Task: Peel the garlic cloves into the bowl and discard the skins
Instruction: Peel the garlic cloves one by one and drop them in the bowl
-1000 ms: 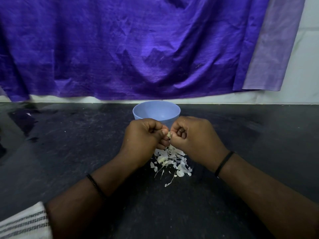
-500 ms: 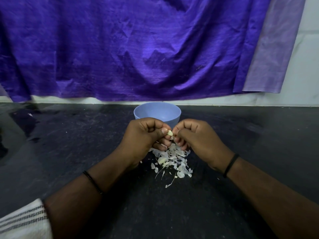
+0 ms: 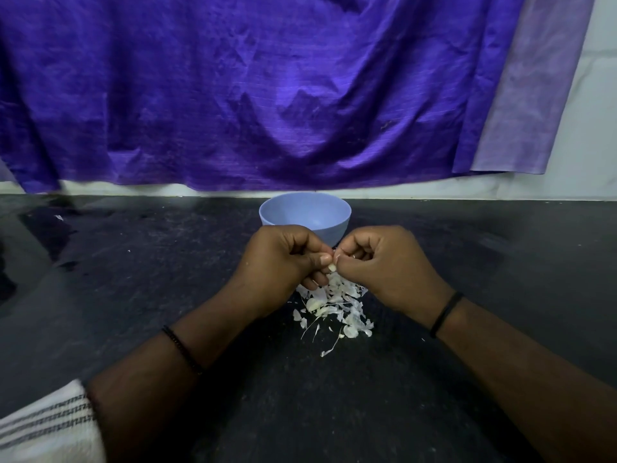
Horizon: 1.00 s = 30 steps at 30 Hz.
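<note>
Pale garlic clove (image 3: 332,268) pinched between left hand (image 3: 283,265) and right hand (image 3: 389,267), above skins (image 3: 334,304).

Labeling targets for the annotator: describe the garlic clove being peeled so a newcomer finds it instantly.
Start at the blue bowl at the back of the black countertop. Just in front of it the left hand and right hand meet above the pile of skins. The garlic clove is the pale nub pinched between their fingertips, held up rather than lying loose.

A creased purple cloth (image 3: 267,95) hangs against the white wall (image 3: 594,128) behind the dark, scuffed tabletop (image 3: 133,279).
</note>
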Motion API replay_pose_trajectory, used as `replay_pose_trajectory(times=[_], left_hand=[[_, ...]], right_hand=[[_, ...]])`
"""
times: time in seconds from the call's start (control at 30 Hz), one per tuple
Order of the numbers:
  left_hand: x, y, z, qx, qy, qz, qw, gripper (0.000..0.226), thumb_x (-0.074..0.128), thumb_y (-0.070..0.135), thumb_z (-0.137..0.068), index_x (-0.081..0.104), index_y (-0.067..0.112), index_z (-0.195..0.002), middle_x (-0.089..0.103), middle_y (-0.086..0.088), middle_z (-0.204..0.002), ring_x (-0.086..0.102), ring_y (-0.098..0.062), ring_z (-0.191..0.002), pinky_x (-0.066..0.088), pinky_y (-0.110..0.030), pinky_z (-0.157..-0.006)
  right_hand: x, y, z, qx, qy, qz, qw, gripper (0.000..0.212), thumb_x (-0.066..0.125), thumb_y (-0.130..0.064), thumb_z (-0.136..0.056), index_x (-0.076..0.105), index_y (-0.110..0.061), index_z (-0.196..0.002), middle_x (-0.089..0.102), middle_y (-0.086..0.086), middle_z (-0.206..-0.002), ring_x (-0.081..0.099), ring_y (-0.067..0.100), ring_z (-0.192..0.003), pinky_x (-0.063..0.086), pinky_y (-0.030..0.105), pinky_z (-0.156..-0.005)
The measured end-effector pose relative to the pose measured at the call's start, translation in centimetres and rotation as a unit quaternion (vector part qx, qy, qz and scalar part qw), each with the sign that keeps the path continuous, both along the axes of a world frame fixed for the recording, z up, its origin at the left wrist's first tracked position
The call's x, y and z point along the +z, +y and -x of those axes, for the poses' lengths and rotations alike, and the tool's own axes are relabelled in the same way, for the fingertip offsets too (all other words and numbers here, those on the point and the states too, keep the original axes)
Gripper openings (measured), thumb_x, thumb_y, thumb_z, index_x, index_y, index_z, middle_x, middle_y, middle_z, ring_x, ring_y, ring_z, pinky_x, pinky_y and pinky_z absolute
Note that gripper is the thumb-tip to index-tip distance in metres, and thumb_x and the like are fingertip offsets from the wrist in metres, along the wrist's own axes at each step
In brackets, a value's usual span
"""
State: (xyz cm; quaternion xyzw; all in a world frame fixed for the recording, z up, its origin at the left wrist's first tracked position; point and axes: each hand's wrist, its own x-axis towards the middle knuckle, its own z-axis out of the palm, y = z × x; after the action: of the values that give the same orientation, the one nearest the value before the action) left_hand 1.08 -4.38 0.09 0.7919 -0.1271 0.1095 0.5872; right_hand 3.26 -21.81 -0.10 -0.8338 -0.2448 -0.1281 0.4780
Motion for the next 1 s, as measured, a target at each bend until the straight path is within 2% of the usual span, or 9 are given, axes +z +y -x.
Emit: replay_pose_trajectory(times=[0.2, 0.3, 0.43, 0.53, 0.6, 0.73, 0.87, 0.97, 1.0], left_hand=[[0.07, -0.09, 0.04, -0.008, -0.011, 0.021, 1.0, 0.011, 0.07, -0.005, -0.085, 0.073, 0.005, -0.082, 0.072, -0.013, -0.067, 0.07, -0.02, -0.059, 0.059, -0.028, -0.056], [0.21, -0.08, 0.03, -0.018, -0.006, 0.085, 0.996, 0.008, 0.066, -0.008, -0.087, 0.071, -0.001, -0.086, 0.071, -0.014, -0.068, 0.07, -0.02, -0.059, 0.058, -0.027, -0.055], [0.2, 0.18, -0.06, -0.021, 0.02, 0.174, 0.984, 0.007, 0.062, -0.002, -0.091, 0.069, -0.002, -0.09, 0.072, -0.014, -0.076, 0.069, -0.022, -0.064, 0.056, -0.026, -0.052], [-0.11, 0.05, -0.08, -0.018, 0.039, 0.196, 0.98, 0.01, 0.059, 0.003, -0.094, 0.068, -0.001, -0.092, 0.07, -0.011, -0.077, 0.066, -0.02, -0.063, 0.053, -0.026, -0.049], [-0.34, -0.16, -0.16, -0.011, 0.043, 0.198, 0.979, 0.011, 0.058, 0.003, -0.095, 0.067, -0.004, -0.094, 0.069, -0.009, -0.075, 0.064, -0.018, -0.06, 0.052, -0.025, -0.047], [-0.47, -0.32, -0.3, 0.007, 0.049, 0.202, 0.978, 0.008, 0.059, 0.0, -0.095, 0.066, -0.005, -0.094, 0.072, -0.01, -0.076, 0.064, -0.018, -0.058, 0.052, -0.025, -0.047], [-0.5, -0.21, -0.29, 0.013, 0.049, 0.189, 0.981, 0.007, 0.062, 0.001, -0.094, 0.066, -0.005, -0.096, 0.074, -0.013, -0.081, 0.066, -0.021, -0.063, 0.054, -0.027, -0.05], [-0.56, -0.27, -0.21, 0.02, 0.053, 0.183, 0.982, 0.007, 0.064, 0.0, -0.092, 0.066, -0.006, -0.096, 0.074, -0.014, -0.082, 0.066, -0.021, -0.063, 0.054, -0.027, -0.051], [-0.55, -0.29, -0.19, 0.021, 0.053, 0.181, 0.982, 0.007, 0.064, -0.001, -0.092, 0.066, -0.006, -0.096, 0.074, -0.015, -0.082, 0.067, -0.021, -0.063, 0.055, -0.027, -0.051]], right_hand=[[0.13, 0.22, 0.12, 0.019, 0.058, -0.067, 0.996, 0.008, 0.071, -0.006, -0.081, 0.071, -0.008, -0.072, 0.067, 0.005, -0.062, 0.054, 0.011, -0.057, 0.044, 0.026, -0.054], [0.13, 0.4, 0.15, 0.03, 0.141, -0.12, 0.982, 0.012, 0.06, -0.003, -0.087, 0.066, -0.005, -0.076, 0.062, 0.001, -0.06, 0.055, 0.014, -0.059, 0.042, 0.021, -0.049], [0.31, 0.29, 0.22, 0.037, 0.215, -0.15, 0.964, 0.018, 0.053, -0.006, -0.091, 0.059, -0.01, -0.074, 0.055, 0.0, -0.059, 0.052, 0.014, -0.056, 0.039, 0.023, -0.048], [0.25, 0.03, 0.14, 0.009, 0.156, -0.077, 0.985, 0.029, 0.061, -0.016, -0.092, 0.054, -0.004, -0.067, 0.052, 0.009, -0.059, 0.051, 0.015, -0.057, 0.039, 0.027, -0.054], [0.07, -0.06, 0.06, -0.006, 0.085, -0.018, 0.996, 0.04, 0.073, -0.024, -0.089, 0.052, -0.002, -0.063, 0.052, 0.01, -0.057, 0.046, 0.008, -0.053, 0.037, 0.023, -0.053], [-0.25, -0.03, -0.03, -0.008, 0.012, 0.032, 0.999, 0.018, 0.081, -0.02, -0.08, 0.064, -0.021, -0.076, 0.063, -0.012, -0.069, 0.053, -0.001, -0.061, 0.044, 0.017, -0.061], [-0.21, 0.18, 0.12, -0.028, -0.012, 0.016, 0.999, 0.016, 0.08, -0.026, -0.084, 0.069, -0.02, -0.073, 0.069, -0.006, -0.07, 0.057, 0.0, -0.061, 0.047, 0.021, -0.059], [-0.07, 0.19, 0.11, -0.035, 0.001, -0.034, 0.999, 0.016, 0.081, -0.015, -0.08, 0.066, -0.02, -0.081, 0.069, -0.004, -0.073, 0.058, 0.0, -0.061, 0.05, 0.019, -0.061], [-0.01, 0.1, 0.07, -0.038, 0.005, -0.031, 0.999, 0.017, 0.083, -0.019, -0.079, 0.066, -0.021, -0.08, 0.07, -0.004, -0.073, 0.06, 0.001, -0.061, 0.05, 0.019, -0.06]])
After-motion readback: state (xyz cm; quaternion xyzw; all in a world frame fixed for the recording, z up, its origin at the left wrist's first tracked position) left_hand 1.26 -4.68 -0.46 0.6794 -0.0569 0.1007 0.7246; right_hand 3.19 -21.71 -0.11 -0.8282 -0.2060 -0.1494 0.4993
